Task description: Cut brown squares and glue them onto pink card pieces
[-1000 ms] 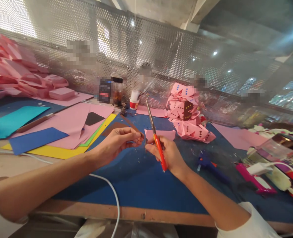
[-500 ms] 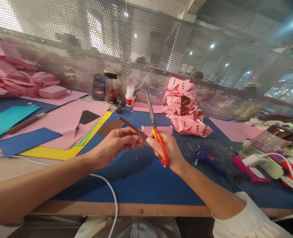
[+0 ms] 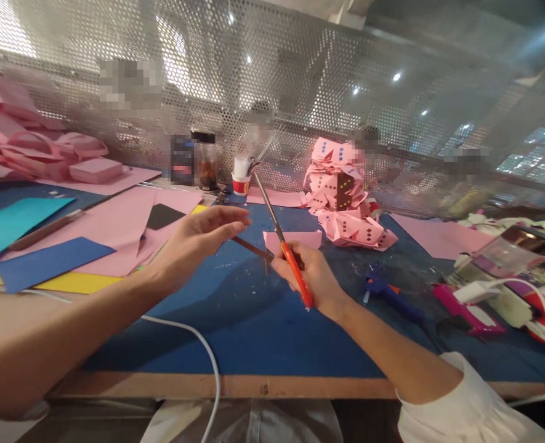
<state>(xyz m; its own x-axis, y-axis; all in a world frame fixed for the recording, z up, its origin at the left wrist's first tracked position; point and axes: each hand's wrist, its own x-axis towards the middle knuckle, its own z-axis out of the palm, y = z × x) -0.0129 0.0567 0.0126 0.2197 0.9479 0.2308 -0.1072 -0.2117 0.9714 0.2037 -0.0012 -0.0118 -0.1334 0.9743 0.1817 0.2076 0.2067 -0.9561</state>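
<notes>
My right hand (image 3: 311,274) is wrapped round a pair of scissors (image 3: 295,271) with red handles, its blades pointing up and to the left. The same hand's thumb and finger pinch the near end of a narrow brown paper strip (image 3: 252,247); a short brown piece hangs across it there. My left hand (image 3: 202,237) hovers at the strip's far end, fingers stretched out and thumb apart. Whether the thumb touches the strip I cannot tell. Beyond the scissors lies a folded pink piece (image 3: 270,240) on the blue table mat (image 3: 254,338).
Coloured sheets, a blue one (image 3: 55,261) on top, spread at left. A pink paper stack with dotted pieces (image 3: 337,191) stands behind. A blue glue gun (image 3: 392,295) and a pink glue gun (image 3: 468,311) lie at right. A white cable (image 3: 207,351) crosses the front edge.
My left hand has shifted left and up, its fingers straightening away from the right hand. The scissors' tips have swung left, while the strip stays pinched in my right hand.
</notes>
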